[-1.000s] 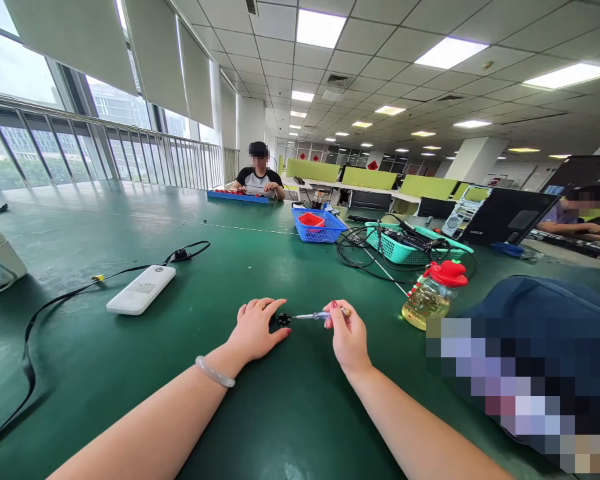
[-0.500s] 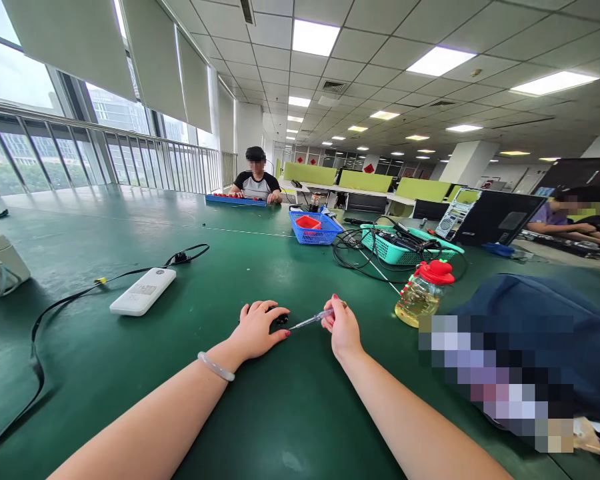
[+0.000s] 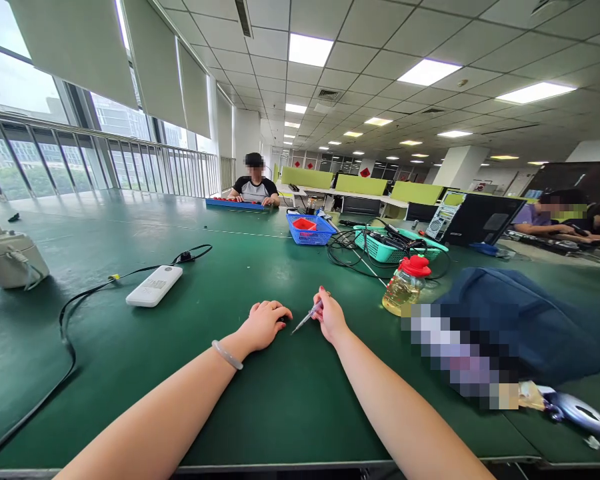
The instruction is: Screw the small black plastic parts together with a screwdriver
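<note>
My left hand (image 3: 265, 323) rests on the green table (image 3: 190, 373) with fingers curled over a small black part, which is almost fully hidden beneath it. My right hand (image 3: 330, 317) pinches a thin clear-handled screwdriver (image 3: 304, 318). Its metal tip slants down to the left and ends on the table just right of my left fingertips. A pale bangle (image 3: 227, 355) circles my left wrist.
A white power strip (image 3: 155, 286) with a black cable (image 3: 67, 333) lies to the left, a white appliance (image 3: 10, 257) beyond. A red-capped oil bottle (image 3: 405, 285), dark blue bag (image 3: 520, 327), blue basket (image 3: 310, 230), teal basket (image 3: 395, 245) sit right. Other people sit far off.
My left hand has closed over the small black part, hiding it. The screwdriver has tipped from level to slanting downward. The view has pulled back and tilted up.
</note>
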The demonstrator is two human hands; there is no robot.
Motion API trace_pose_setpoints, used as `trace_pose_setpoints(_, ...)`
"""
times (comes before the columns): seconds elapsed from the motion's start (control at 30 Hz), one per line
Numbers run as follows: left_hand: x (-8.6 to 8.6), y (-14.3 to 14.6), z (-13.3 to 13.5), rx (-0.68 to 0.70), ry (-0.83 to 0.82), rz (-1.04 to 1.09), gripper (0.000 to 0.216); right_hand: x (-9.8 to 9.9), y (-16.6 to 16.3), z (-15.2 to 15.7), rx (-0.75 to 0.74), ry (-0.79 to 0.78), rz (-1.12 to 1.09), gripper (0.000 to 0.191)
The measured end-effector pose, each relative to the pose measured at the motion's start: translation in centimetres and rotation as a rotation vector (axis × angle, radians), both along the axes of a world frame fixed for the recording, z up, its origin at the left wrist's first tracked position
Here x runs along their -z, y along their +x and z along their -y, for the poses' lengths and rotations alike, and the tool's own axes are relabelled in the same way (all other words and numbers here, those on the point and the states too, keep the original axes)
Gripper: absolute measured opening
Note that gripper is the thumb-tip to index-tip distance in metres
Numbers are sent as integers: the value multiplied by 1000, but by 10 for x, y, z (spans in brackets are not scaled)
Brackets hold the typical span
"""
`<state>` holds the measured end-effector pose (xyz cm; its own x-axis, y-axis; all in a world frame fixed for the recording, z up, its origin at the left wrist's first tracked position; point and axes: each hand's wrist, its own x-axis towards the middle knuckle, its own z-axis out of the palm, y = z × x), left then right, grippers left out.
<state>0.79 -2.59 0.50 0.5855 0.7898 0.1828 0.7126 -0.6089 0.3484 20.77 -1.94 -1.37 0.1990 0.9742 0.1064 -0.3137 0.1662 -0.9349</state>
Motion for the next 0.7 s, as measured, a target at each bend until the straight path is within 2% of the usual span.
trace_pose_setpoints(0.27,-2,2,9,-66,29,-23,31,-2,8,-1,8,-17,-37,51)
trace_pose_setpoints(0.4,-3,-8,19,-91,39,-54,32,-4,9,1,3,-26,-64,52)
trace_pose_setpoints(0.53,-7,-41,32,-45,46,-48,31,-3,10,1,-9,-37,-91,50)
trace_pose_setpoints(0.7,-13,-112,37,-42,-15,21,29,0,12,-2,-15,-50,-132,48)
